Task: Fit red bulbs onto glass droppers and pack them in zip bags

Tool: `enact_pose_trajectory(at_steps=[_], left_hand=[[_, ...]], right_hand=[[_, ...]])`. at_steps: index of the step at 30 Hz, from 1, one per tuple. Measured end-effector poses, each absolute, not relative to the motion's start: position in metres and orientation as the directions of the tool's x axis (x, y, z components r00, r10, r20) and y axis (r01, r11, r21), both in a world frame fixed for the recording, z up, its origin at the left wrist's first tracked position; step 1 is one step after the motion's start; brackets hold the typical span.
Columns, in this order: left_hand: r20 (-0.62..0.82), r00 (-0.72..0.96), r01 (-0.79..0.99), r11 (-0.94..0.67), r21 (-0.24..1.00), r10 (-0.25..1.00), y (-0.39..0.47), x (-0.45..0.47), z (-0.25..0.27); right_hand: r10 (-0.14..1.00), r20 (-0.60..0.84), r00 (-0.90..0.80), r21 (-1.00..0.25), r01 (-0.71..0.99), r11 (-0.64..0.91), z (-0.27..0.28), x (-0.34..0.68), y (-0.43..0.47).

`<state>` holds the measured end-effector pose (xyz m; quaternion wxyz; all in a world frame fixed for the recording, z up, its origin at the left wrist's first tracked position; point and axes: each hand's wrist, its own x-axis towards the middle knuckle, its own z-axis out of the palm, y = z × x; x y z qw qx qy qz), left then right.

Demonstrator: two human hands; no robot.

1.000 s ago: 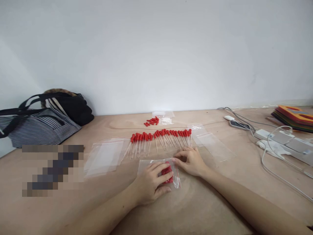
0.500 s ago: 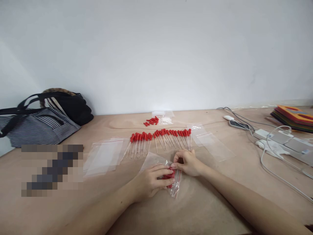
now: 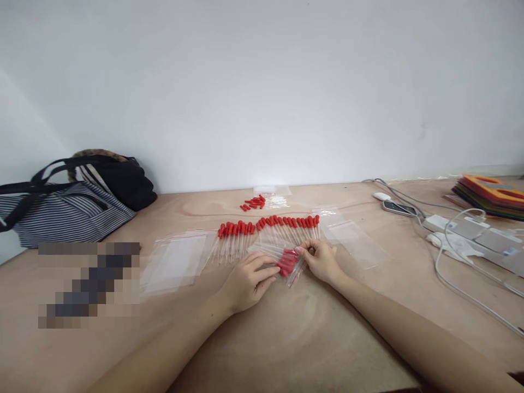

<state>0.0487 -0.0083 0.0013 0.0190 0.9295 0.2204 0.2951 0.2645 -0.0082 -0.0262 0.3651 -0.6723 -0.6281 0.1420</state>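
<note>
A clear zip bag point(image 3: 264, 248) lies at a slant on the table, with several droppers inside and their red rubber bulbs point(image 3: 287, 263) bunched at its right end. My right hand point(image 3: 321, 259) pinches the bag's edge by the bulbs between thumb and fingertips. On the other side, my left hand point(image 3: 250, 279) has its fingers stretched out, fingertips against the bag beside the bulbs. Beyond the bag lie two groups of glass-like droppers with red bulbs, a left group point(image 3: 235, 229) and a right group point(image 3: 289, 222); the bag partly covers their tubes.
Loose red bulbs point(image 3: 254, 203) and clear tubes point(image 3: 277, 201) lie near the wall. Flat zip bags sit on the left point(image 3: 176, 259) and right point(image 3: 360, 245). A striped bag point(image 3: 61, 213) stands far left; cables, a power strip point(image 3: 497, 243) and coloured sheets point(image 3: 491, 194) are at right.
The filled bag has moved away from me, toward the dropper rows, with both hands. My left fingers have slid off the bulbs to the bag's near side; my right hand still pinches its edge.
</note>
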Motion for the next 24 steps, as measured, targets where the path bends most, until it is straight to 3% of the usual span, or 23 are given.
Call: enact_pose_trajectory(at_steps=[8, 13, 15, 18, 21, 24], left_hand=[[0.473, 0.688, 0.471, -0.835, 0.285, 0.550, -0.015, 0.063, -0.004], [0.433, 0.731, 0.448, -0.849, 0.280, 0.528, -0.011, 0.053, 0.000], [0.421, 0.749, 0.433, -0.859, 0.273, 0.511, -0.009, 0.045, 0.005], [0.444, 0.746, 0.428, -0.869, 0.250, 0.495, -0.009, 0.036, 0.009], [0.487, 0.743, 0.408, -0.888, 0.215, 0.459, -0.010, 0.037, 0.004], [0.538, 0.737, 0.392, -0.907, 0.151, 0.408, -0.008, 0.042, -0.004]], right_hand=[[0.948, 0.182, 0.262, -0.661, 0.746, -0.079, -0.019, 0.255, -0.021], [0.973, 0.176, 0.147, -0.642, 0.767, 0.001, -0.019, 0.254, -0.031], [0.975, 0.210, 0.067, -0.629, 0.773, 0.082, -0.019, 0.259, -0.035], [0.932, 0.320, -0.171, -0.544, 0.772, 0.329, -0.016, 0.272, -0.038], [0.815, 0.391, -0.428, -0.365, 0.741, 0.564, -0.013, 0.287, -0.037], [0.682, 0.489, -0.544, -0.138, 0.724, 0.676, -0.012, 0.294, -0.032]])
